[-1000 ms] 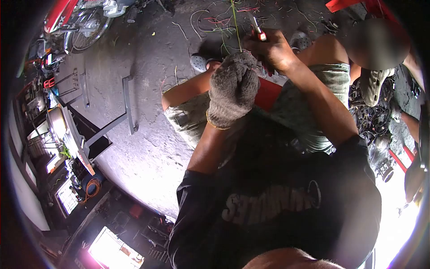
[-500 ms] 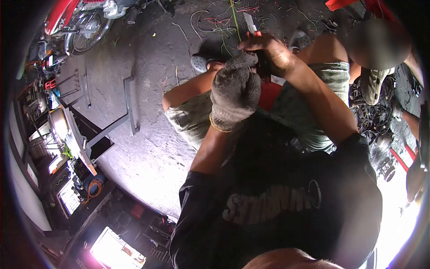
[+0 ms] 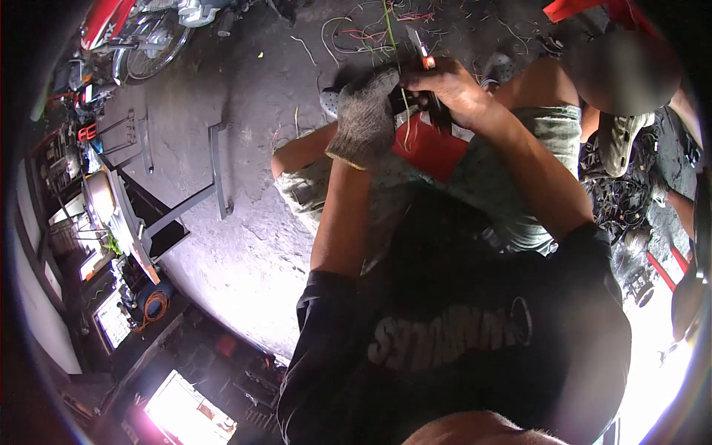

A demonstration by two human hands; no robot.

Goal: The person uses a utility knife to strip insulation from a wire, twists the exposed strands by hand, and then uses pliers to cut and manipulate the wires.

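My left hand (image 3: 367,111), in a dirty grey knitted glove, is closed at the wire, its fingertips partly hidden. A thin green-yellow wire (image 3: 391,33) runs down from the floor to between my hands, and its pale loose end hangs below them. My bare right hand (image 3: 452,90) grips a utility knife (image 3: 426,58) with an orange-red body, its blade pointing up and away. The right fingers are beside the wire, close to the glove. Beneath both hands, a flat red piece (image 3: 434,152) lies between my legs.
Loose coloured wires (image 3: 363,33) lie scattered on the dark floor ahead. Another person (image 3: 623,74) sits close on the right, near a heap of dark cables (image 3: 615,189). A grey metal frame (image 3: 215,170) lies on the left, and a red motorcycle (image 3: 148,48) stands at upper left.
My gloved left hand has moved up and left and turned. The wire's loose end and more of the red piece now show below the hands. My right hand stays nearly in place with the knife.
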